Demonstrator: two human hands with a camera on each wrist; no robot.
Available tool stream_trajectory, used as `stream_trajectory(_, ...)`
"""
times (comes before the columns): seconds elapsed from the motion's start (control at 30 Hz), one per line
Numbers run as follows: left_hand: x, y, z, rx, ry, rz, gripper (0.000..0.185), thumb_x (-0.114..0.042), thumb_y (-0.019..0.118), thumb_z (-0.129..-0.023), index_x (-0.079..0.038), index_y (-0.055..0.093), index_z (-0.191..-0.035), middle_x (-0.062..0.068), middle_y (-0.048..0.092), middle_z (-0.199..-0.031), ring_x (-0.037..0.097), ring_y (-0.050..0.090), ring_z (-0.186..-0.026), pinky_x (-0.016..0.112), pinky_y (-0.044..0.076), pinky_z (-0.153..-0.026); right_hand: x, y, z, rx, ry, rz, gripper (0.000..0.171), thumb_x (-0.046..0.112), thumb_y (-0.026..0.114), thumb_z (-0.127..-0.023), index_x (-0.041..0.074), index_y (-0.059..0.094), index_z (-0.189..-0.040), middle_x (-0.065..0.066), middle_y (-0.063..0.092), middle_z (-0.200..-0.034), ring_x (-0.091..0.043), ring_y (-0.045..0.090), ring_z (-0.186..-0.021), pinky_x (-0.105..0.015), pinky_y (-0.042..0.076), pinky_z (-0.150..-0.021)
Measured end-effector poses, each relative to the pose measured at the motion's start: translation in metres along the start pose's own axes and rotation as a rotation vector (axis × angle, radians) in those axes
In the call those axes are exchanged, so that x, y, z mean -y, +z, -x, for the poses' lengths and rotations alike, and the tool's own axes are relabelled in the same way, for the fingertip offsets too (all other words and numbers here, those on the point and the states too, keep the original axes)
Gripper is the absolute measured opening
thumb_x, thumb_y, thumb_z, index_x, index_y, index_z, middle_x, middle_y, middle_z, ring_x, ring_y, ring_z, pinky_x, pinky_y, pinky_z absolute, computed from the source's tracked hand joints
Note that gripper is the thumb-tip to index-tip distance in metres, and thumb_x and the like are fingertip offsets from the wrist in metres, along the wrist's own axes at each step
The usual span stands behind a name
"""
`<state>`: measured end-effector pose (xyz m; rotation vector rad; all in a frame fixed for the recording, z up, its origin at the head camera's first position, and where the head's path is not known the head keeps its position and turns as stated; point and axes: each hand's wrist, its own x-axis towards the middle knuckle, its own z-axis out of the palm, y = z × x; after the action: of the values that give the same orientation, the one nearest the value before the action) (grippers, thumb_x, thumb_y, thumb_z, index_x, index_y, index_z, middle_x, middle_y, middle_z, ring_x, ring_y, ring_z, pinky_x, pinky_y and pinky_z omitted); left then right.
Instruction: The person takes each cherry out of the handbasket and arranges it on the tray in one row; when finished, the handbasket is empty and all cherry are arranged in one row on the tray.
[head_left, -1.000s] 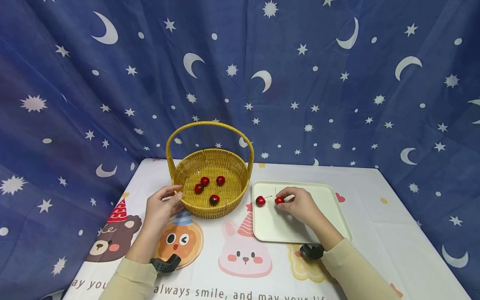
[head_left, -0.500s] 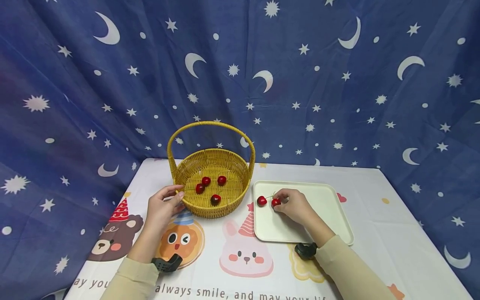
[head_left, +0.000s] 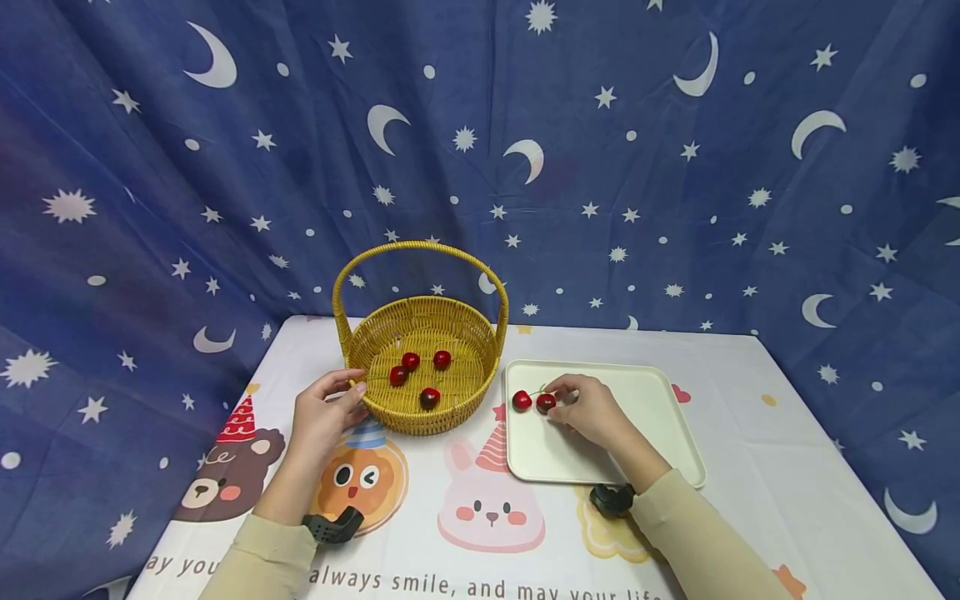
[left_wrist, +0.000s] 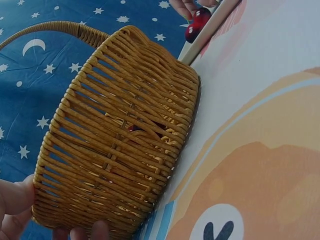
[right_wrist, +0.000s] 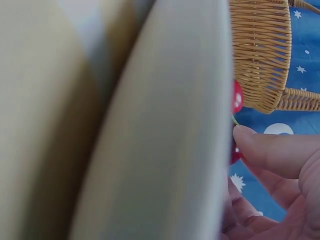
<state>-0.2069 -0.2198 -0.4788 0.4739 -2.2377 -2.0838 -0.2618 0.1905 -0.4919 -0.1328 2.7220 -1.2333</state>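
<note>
Both forearms reach forward, hands low and well apart.
The left hand [head_left: 324, 414] lies at about 9 o'clock, fingers loosely curved, thumb raised; the right hand [head_left: 590, 411] at 3 o'clock curls its fingertips [right_wrist: 260, 145] together in a pinch, wrist bent inward.

A round basket [head_left: 423, 367] of yellow woven wicker stands upright on the surface, its arched handle up; the left hand [head_left: 322, 417] holds its near-left rim. Four red cherries [head_left: 411, 362] lie on its floor, near one another. Just right of it lies a cream, rounded-square tray [head_left: 645, 417], flat. Two more red cherries sit side by side at the tray's near-left part: the right hand [head_left: 592, 410] pinches one cherry [head_left: 545, 402], and the other cherry [head_left: 521, 401] rests just left of it.
</note>
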Motion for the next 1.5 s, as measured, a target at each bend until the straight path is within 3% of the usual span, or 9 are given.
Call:
stream_trajectory(0.43, 0.001, 0.0, -0.001, -0.008, -0.013, -0.017, 0.041, -0.02, 0.068, -0.108, -0.01, 0.064, -0.148, 0.009, 0.05, -0.133, 0.008, 0.068, -0.1, 0.031, 0.067, -0.094, 0.01, -0.008, 0.003, -0.023, -0.039, -0.066, 0.034, 0.003, 0.082, -0.091, 0.01, 0.076, -0.124, -0.015, 0.071, -0.123, -0.026, 0.071, -0.071, -0.039, 0.064, -0.056)
stream_trajectory(0.7, 0.001, 0.0, -0.001, 0.0, -0.011, -0.01, 0.041, -0.019, 0.066, -0.108, -0.01, 0.063, -0.148, 0.008, 0.05, -0.132, 0.006, 0.069, -0.097, 0.031, 0.067, -0.094, 0.019, -0.003, -0.002, -0.026, -0.106, -0.006, 0.031, 0.004, 0.083, -0.09, 0.008, 0.078, -0.12, -0.012, 0.077, -0.108, -0.016, 0.068, -0.076, -0.029, 0.057, -0.059)
stream_trajectory(1.17, 0.0, 0.0, -0.001, -0.002, -0.004, 0.001, 0.042, -0.019, 0.068, -0.108, -0.009, 0.063, -0.148, 0.008, 0.051, -0.131, 0.006, 0.069, -0.097, 0.031, 0.067, -0.093, 0.026, -0.006, -0.012, -0.049, -0.094, 0.001, 0.033, 0.005, 0.082, -0.09, 0.01, 0.078, -0.123, -0.008, 0.078, -0.121, -0.023, 0.068, -0.088, -0.031, 0.054, -0.075)
stream_trajectory(1.33, 0.0, 0.002, -0.001, -0.014, 0.002, -0.01, 0.039, -0.018, 0.067, -0.108, -0.008, 0.065, -0.146, 0.009, 0.051, -0.129, 0.007, 0.069, -0.098, 0.031, 0.067, -0.093, 0.039, -0.014, -0.005, -0.057, -0.127, -0.031, 0.035, 0.001, 0.081, -0.09, 0.01, 0.078, -0.124, -0.012, 0.077, -0.123, -0.024, 0.066, -0.086, -0.031, 0.055, -0.071)
stream_trajectory(1.5, 0.001, 0.002, -0.001, -0.016, 0.006, -0.007, 0.037, -0.016, 0.067, -0.108, -0.008, 0.066, -0.144, 0.009, 0.05, -0.128, 0.007, 0.069, -0.098, 0.03, 0.068, -0.091, 0.069, -0.009, 0.012, -0.019, -0.204, -0.099, 0.033, -0.001, 0.081, -0.09, 0.016, 0.079, -0.119, -0.011, 0.077, -0.117, -0.021, 0.064, -0.08, -0.031, 0.058, -0.064)
